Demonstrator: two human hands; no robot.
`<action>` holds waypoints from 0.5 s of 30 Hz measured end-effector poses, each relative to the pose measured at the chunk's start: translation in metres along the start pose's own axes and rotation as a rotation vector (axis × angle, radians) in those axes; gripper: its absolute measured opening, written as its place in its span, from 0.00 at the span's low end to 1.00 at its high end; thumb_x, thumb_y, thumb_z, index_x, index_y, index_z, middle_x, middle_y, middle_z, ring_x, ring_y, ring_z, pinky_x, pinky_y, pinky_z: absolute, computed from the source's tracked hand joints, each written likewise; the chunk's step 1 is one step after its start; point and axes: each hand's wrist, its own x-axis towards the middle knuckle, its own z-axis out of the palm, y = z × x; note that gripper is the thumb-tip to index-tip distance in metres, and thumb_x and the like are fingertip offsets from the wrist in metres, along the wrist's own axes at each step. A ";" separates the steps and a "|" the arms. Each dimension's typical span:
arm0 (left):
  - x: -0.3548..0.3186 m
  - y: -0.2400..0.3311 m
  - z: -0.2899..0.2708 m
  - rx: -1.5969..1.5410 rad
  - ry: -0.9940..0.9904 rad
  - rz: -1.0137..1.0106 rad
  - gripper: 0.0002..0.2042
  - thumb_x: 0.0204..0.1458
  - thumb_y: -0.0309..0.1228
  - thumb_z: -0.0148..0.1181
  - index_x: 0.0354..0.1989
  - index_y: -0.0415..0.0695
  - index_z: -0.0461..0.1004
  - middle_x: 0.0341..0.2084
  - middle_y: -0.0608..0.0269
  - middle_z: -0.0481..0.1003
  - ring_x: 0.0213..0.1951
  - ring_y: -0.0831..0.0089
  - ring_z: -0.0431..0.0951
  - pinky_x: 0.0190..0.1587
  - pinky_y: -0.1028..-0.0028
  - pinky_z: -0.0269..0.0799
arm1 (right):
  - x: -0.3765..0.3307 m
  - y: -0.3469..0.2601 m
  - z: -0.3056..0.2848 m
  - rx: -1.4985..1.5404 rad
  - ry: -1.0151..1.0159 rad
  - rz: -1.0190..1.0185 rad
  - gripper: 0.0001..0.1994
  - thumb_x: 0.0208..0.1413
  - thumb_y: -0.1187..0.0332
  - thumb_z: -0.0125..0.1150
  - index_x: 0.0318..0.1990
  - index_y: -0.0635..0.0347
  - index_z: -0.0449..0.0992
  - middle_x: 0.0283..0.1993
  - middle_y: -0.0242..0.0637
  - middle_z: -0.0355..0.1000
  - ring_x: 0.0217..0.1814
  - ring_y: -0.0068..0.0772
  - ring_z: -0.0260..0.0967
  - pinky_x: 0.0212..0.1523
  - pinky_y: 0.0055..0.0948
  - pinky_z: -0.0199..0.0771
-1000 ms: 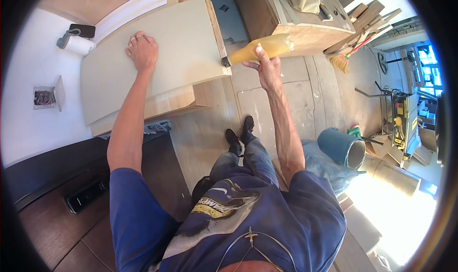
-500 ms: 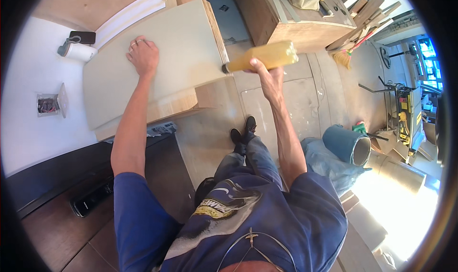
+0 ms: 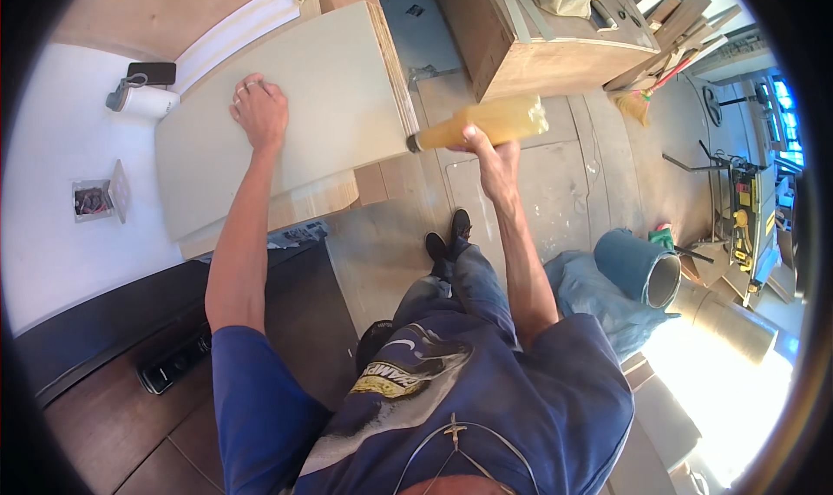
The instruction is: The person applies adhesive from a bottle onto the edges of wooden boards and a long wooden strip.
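A pale laminated board (image 3: 338, 87) with a layered plywood edge (image 3: 392, 65) lies on a wooden unit in front of me. My left hand (image 3: 260, 111) rests on top of it, fingers loosely bent and apart, a ring on one of them, holding nothing. In my right hand (image 3: 496, 161) is a clear plastic bottle of yellowish contents (image 3: 503, 120), gripped round its body and held nearly level. Its dark tip (image 3: 413, 144) points left and sits at the board's right edge, near the front corner; whether it touches cannot be told.
Left of the board are a white flask (image 3: 147, 102), a dark phone (image 3: 152, 73) and an uncovered wall box (image 3: 91, 201). Beyond stands a wooden cabinet (image 3: 555, 65). A broom (image 3: 633, 104) and a blue cylinder (image 3: 633, 265) are to the right. A dark surface (image 3: 295, 304) lies front left.
The whole view has shifted slightly. My right hand still holds the bottle with its tip by the board's edge, and my left hand stays on the board.
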 end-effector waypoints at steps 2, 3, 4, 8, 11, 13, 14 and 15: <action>0.001 0.003 0.002 0.010 0.016 0.014 0.15 0.62 0.35 0.51 0.54 0.45 0.75 0.58 0.55 0.71 0.64 0.55 0.69 0.68 0.48 0.57 | 0.002 0.004 -0.004 0.026 0.011 0.009 0.16 0.62 0.67 0.68 0.49 0.72 0.76 0.45 0.45 0.78 0.45 0.38 0.81 0.43 0.38 0.89; 0.001 0.005 0.003 0.016 0.025 0.021 0.15 0.62 0.35 0.51 0.54 0.44 0.75 0.58 0.54 0.72 0.63 0.55 0.69 0.68 0.48 0.57 | 0.004 0.006 -0.006 0.040 0.017 0.014 0.16 0.61 0.68 0.70 0.49 0.72 0.76 0.44 0.44 0.78 0.44 0.37 0.81 0.42 0.37 0.88; 0.002 0.004 0.004 0.015 0.027 0.025 0.15 0.62 0.34 0.51 0.53 0.44 0.75 0.57 0.54 0.72 0.63 0.54 0.70 0.68 0.48 0.57 | 0.011 0.007 -0.004 0.043 0.021 0.013 0.16 0.61 0.68 0.70 0.49 0.72 0.76 0.44 0.43 0.78 0.44 0.37 0.81 0.42 0.37 0.88; 0.003 0.003 0.002 0.016 0.023 0.032 0.14 0.62 0.34 0.51 0.51 0.43 0.76 0.55 0.54 0.73 0.61 0.54 0.71 0.67 0.49 0.59 | 0.018 0.004 -0.003 0.050 0.007 0.021 0.16 0.61 0.68 0.70 0.48 0.72 0.77 0.43 0.43 0.78 0.44 0.37 0.80 0.41 0.37 0.89; 0.001 0.005 0.000 -0.009 0.059 0.056 0.13 0.61 0.33 0.51 0.49 0.43 0.77 0.54 0.53 0.74 0.60 0.53 0.72 0.66 0.49 0.60 | 0.000 -0.005 -0.008 0.025 -0.007 0.048 0.16 0.61 0.68 0.70 0.48 0.72 0.77 0.44 0.43 0.78 0.44 0.37 0.80 0.41 0.37 0.89; 0.001 0.005 -0.001 -0.018 0.071 0.071 0.13 0.61 0.32 0.52 0.49 0.42 0.77 0.54 0.53 0.74 0.60 0.53 0.72 0.66 0.49 0.60 | 0.001 -0.006 -0.012 0.024 -0.018 0.075 0.16 0.61 0.68 0.71 0.48 0.72 0.77 0.43 0.43 0.78 0.44 0.37 0.80 0.41 0.37 0.89; 0.002 0.006 0.000 -0.014 0.063 0.072 0.13 0.61 0.32 0.52 0.49 0.42 0.77 0.54 0.53 0.74 0.60 0.53 0.72 0.65 0.49 0.61 | 0.008 -0.004 -0.015 0.036 -0.026 0.090 0.16 0.60 0.68 0.71 0.48 0.72 0.77 0.43 0.43 0.78 0.44 0.37 0.80 0.41 0.37 0.89; 0.001 0.007 0.000 -0.010 0.056 0.074 0.13 0.61 0.32 0.52 0.49 0.42 0.77 0.53 0.52 0.74 0.59 0.52 0.72 0.65 0.49 0.61 | 0.013 -0.003 -0.017 0.047 -0.033 0.105 0.16 0.60 0.68 0.71 0.48 0.72 0.77 0.43 0.43 0.78 0.44 0.37 0.80 0.41 0.37 0.89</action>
